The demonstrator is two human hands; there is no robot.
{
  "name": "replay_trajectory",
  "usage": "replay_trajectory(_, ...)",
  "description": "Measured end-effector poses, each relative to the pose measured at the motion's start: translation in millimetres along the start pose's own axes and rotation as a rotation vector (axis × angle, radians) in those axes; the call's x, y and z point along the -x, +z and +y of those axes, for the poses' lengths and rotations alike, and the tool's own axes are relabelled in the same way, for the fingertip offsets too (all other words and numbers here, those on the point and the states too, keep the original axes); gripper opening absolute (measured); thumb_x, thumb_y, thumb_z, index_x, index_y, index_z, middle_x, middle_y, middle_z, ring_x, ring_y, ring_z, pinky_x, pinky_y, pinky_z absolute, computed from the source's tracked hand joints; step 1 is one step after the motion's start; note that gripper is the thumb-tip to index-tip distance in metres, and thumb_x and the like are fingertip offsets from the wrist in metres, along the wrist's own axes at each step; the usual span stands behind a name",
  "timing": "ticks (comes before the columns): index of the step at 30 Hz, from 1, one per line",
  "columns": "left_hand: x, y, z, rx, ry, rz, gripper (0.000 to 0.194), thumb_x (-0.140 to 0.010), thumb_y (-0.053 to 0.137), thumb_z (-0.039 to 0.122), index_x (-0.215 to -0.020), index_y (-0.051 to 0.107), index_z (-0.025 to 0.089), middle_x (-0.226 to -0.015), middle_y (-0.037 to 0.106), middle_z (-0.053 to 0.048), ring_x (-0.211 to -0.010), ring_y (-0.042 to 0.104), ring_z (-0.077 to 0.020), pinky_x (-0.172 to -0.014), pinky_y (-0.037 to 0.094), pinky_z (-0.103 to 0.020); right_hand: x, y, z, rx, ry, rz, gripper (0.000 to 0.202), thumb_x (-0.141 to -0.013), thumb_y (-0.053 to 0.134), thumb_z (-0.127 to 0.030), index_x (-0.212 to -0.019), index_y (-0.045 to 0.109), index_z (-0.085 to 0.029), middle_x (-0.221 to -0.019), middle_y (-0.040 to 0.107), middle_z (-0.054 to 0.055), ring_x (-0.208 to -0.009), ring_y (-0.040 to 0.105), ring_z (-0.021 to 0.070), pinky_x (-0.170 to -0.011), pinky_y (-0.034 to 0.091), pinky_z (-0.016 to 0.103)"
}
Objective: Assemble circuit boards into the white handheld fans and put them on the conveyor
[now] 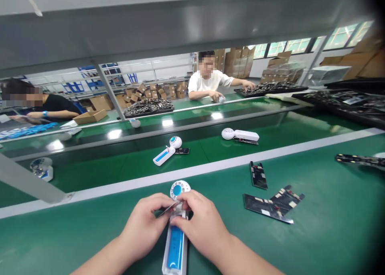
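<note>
A white handheld device (175,247), shaped like a small fan with a blue strip in its open handle, lies on the green bench in front of me. Its round head (179,188) with a blue centre points away from me. My left hand (147,223) is closed, pinching a thin circuit board (168,208) on edge beside the device's neck. Over that neck, my right hand (203,221) is closed with thumb and fingertips pressed together. Whatever small part it pinches is mostly hidden by the fingers.
Loose dark circuit boards (267,208) lie on the bench to my right. Beyond a pale rail (210,164), similar devices (165,154) rest on a green conveyor. Black trays heaped with parts (351,102) stand farther right. Two people work opposite. A grey beam hangs overhead.
</note>
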State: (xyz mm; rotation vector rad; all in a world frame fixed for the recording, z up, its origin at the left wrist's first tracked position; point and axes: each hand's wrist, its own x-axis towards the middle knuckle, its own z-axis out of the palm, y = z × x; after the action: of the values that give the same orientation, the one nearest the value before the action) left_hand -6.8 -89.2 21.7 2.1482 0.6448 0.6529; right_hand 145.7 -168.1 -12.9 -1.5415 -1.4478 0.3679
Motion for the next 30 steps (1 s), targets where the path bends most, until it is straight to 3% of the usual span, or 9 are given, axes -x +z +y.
replay_trajectory(3, 2.1, -2.4, -2.2, -0.056, 0.132, -0.037, 0.026, -0.086, 0.058, 0.006, -0.095, 0.075, 0.023, -0.096, 0.076, -0.004, -0.087, 0.071, -0.0161, -0.08, 0.057, -0.025, 0.8, -1.2, 0.6, 0.004, 0.022, -0.017, 0.041, -0.062, 0.084, -0.008, -0.099, 0.069, -0.018, -0.085, 0.068, 0.002, -0.078, 0.062, 0.0203, -0.072, 0.049, 0.031)
replay_trajectory(8, 5.1, -5.5, -6.7, -0.148, 0.349, -0.129, 0.041, -0.086, 0.049, -0.002, -0.111, 0.07, 0.023, -0.104, 0.075, -0.006, -0.095, 0.07, -0.0173, -0.082, 0.057, -0.029, 2.6, 0.4, 1.3, -0.042, 0.083, -0.003, 0.022, -0.063, 0.084, -0.011, -0.077, 0.071, -0.022, -0.076, 0.068, -0.001, -0.071, 0.062, 0.0174, -0.065, 0.046, 0.027)
replay_trajectory(17, 2.6, -6.2, -5.2, -0.173, 0.448, -0.136, 0.041, -0.081, 0.045, -0.005, -0.106, 0.067, 0.02, -0.088, 0.074, -0.006, -0.079, 0.068, -0.0179, -0.068, 0.056, -0.03, 8.8, 9.6, 6.0, -0.015, -0.024, 0.103, 0.016, -0.062, 0.084, -0.01, -0.064, 0.072, -0.021, -0.06, 0.064, -0.003, -0.061, 0.059, 0.0152, -0.059, 0.041, 0.025)
replay_trajectory(22, 4.1, -3.2, -4.8, -0.153, 0.462, -0.151, 0.043, -0.079, 0.047, -0.005, -0.108, 0.069, 0.019, -0.089, 0.075, -0.008, -0.08, 0.068, -0.0197, -0.07, 0.056, -0.033, 12.1, 14.9, 9.3, -0.014, -0.065, 0.133, 0.012, -0.069, 0.081, -0.012, -0.066, 0.071, -0.02, -0.063, 0.065, -0.001, -0.063, 0.061, 0.0161, -0.061, 0.043, 0.025)
replay_trajectory(25, 3.4, 2.2, -4.3, -0.028, 0.296, -0.075, 0.038, -0.076, 0.048, -0.001, -0.094, 0.074, 0.02, -0.085, 0.075, -0.006, -0.077, 0.069, -0.0187, -0.069, 0.057, -0.031, 9.8, 14.5, 6.6, -0.008, -0.039, 0.102, 0.013, -0.07, 0.081, -0.014, -0.067, 0.07, -0.02, -0.066, 0.066, -0.001, -0.067, 0.062, 0.0172, -0.063, 0.044, 0.027)
replay_trajectory(27, 0.2, -3.3, -7.1, 0.033, 0.034, -0.023, 0.027, -0.072, 0.053, 0.006, -0.08, 0.075, 0.02, -0.082, 0.075, -0.005, -0.077, 0.07, -0.0188, -0.071, 0.057, -0.03, 6.6, 10.8, 3.4, -0.008, 0.007, 0.04, 0.018, -0.066, 0.084, -0.016, -0.077, 0.071, -0.021, -0.074, 0.067, -0.001, -0.072, 0.063, 0.0189, -0.067, 0.047, 0.029)
replay_trajectory(30, -9.3, -41.9, -20.0, -0.059, -0.318, 0.105, 0.017, -0.063, 0.061, 0.018, -0.075, 0.073, 0.018, -0.079, 0.075, -0.005, -0.074, 0.071, -0.0228, -0.069, 0.058, -0.033, 2.4, 2.0, 0.4, -0.021, 0.103, -0.014, 0.051, -0.063, 0.086, -0.023, -0.109, 0.067, -0.022, -0.09, 0.067, 0.001, -0.083, 0.063, 0.0226, -0.076, 0.05, 0.035)
